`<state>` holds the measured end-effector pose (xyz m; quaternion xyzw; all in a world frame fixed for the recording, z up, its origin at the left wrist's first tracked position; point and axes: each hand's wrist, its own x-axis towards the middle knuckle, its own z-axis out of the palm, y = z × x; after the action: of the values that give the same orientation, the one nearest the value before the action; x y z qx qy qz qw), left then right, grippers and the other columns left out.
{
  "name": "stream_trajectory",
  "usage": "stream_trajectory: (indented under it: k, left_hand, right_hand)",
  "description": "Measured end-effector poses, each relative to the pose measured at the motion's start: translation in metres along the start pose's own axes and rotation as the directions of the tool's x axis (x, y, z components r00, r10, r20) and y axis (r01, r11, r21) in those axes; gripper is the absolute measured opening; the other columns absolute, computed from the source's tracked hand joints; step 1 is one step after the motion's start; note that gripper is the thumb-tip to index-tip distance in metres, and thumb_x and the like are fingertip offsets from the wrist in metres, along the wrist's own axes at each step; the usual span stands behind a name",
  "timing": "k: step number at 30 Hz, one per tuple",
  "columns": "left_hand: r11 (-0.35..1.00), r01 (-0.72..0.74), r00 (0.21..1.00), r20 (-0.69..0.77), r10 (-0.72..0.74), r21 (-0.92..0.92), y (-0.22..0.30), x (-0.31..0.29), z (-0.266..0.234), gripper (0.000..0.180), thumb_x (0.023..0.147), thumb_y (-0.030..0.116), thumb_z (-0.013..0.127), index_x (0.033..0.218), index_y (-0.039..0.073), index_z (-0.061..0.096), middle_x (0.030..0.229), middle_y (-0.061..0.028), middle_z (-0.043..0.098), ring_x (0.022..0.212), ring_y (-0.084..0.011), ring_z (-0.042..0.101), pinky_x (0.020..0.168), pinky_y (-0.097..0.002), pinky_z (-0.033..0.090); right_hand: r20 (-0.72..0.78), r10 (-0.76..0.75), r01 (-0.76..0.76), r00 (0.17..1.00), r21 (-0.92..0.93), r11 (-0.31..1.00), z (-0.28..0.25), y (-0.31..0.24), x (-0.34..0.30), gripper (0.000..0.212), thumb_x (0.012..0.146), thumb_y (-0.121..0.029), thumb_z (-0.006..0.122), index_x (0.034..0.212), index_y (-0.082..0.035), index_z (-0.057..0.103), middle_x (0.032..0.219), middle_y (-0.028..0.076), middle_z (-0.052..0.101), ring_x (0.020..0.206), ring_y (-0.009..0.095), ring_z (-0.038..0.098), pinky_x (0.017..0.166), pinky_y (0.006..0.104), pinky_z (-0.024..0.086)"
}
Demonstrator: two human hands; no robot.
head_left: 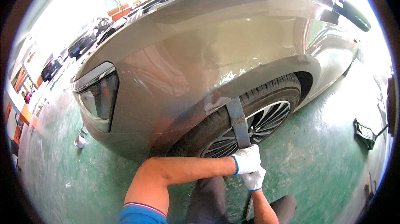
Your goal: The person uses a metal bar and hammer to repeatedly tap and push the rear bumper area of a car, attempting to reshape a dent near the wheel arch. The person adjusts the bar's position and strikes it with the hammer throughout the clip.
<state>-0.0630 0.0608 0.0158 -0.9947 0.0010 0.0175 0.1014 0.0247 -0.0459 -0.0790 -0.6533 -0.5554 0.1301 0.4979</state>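
Note:
In a white knit glove with a blue cuff, my left hand (247, 158) is closed round a long flat grey bar (240, 130). My right hand (253, 179), gloved the same way, grips just below it, closed. The bar's upper end reaches across the tyre (273, 86) to the lip of the wheel arch, where its tip is hidden or hard to make out. A darker band wraps the bar partway up. Above it curves the brown-grey front fender (200, 49) of a car, with rippled reflections near the arch. The multi-spoke wheel (266, 120) is behind the bar.
The headlight (98, 97) is at the fender's left end. A white roll (79, 142) sits on the green floor (54, 174). To the right stands a dark green-and-black work lamp or similar object (365, 134). Other cars (53, 66) are parked at far left.

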Motion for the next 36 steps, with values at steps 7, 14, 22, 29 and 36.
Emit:
stream_trajectory:
  k: [7, 14, 22, 29, 36]
  left_hand:
    - [0.998, -0.057, 0.979, -0.197, 0.058, 0.011, 0.001, -0.003, 0.014, 0.015, 0.075, 0.026, 0.068, 0.075, 0.014, 0.076, 0.068, -0.0037, 0.069, 0.067, -0.0253, 0.067, 0.066, -0.0419, 0.044]
    - [0.992, -0.06, 0.979, -0.186, 0.079, 0.109, 0.001, 0.003, 0.017, 0.013, 0.076, 0.026, 0.068, 0.072, 0.016, 0.074, 0.066, -0.003, 0.069, 0.065, -0.0233, 0.066, 0.065, -0.0408, 0.044]
    - [0.994, -0.055, 0.971, -0.226, 0.076, 0.098, 0.002, -0.001, 0.015, 0.013, 0.076, 0.025, 0.067, 0.073, 0.014, 0.075, 0.068, -0.003, 0.069, 0.066, -0.024, 0.065, 0.066, -0.0411, 0.045]
    - [0.997, -0.059, 0.951, -0.302, 0.072, 0.054, 0.0, 0.003, 0.017, 0.013, 0.075, 0.025, 0.067, 0.072, 0.014, 0.074, 0.069, -0.0041, 0.069, 0.066, -0.0245, 0.065, 0.068, -0.0407, 0.046]
    - [0.995, -0.035, 0.963, -0.264, 0.06, 0.098, 0.0, -0.003, 0.011, 0.016, 0.077, 0.026, 0.066, 0.072, 0.013, 0.073, 0.068, -0.0051, 0.068, 0.066, -0.0239, 0.065, 0.068, -0.0399, 0.046]
  right_hand:
    - [0.19, -0.038, 0.045, 0.981, -0.03, 0.999, -0.011, 0.019, 0.0, 0.031, 0.073, -0.023, 0.083, 0.098, -0.006, 0.075, 0.09, 0.014, 0.076, 0.083, 0.031, 0.075, 0.074, 0.0358, 0.057]
    - [0.241, 0.029, -0.043, 0.97, 0.05, 0.998, -0.015, 0.018, 0.005, 0.023, 0.074, -0.024, 0.082, 0.091, -0.009, 0.077, 0.081, 0.011, 0.076, 0.076, 0.028, 0.075, 0.07, 0.0352, 0.057]
    - [0.181, -0.017, 0.036, 0.983, -0.103, 0.994, -0.01, 0.025, 0.003, 0.02, 0.074, -0.027, 0.082, 0.085, -0.011, 0.077, 0.076, 0.01, 0.074, 0.071, 0.027, 0.074, 0.065, 0.0365, 0.056]
    - [0.218, -0.07, 0.115, 0.973, -0.198, 0.973, -0.016, 0.028, 0.006, 0.016, 0.075, -0.024, 0.08, 0.084, -0.011, 0.077, 0.076, 0.011, 0.074, 0.071, 0.028, 0.074, 0.065, 0.0352, 0.056]
    - [0.338, 0.256, -0.383, 0.905, 0.39, 0.838, -0.036, 0.018, 0.004, 0.024, 0.085, -0.022, 0.076, 0.097, -0.001, 0.075, 0.084, 0.004, 0.074, 0.076, 0.013, 0.068, 0.068, 0.031, 0.055]
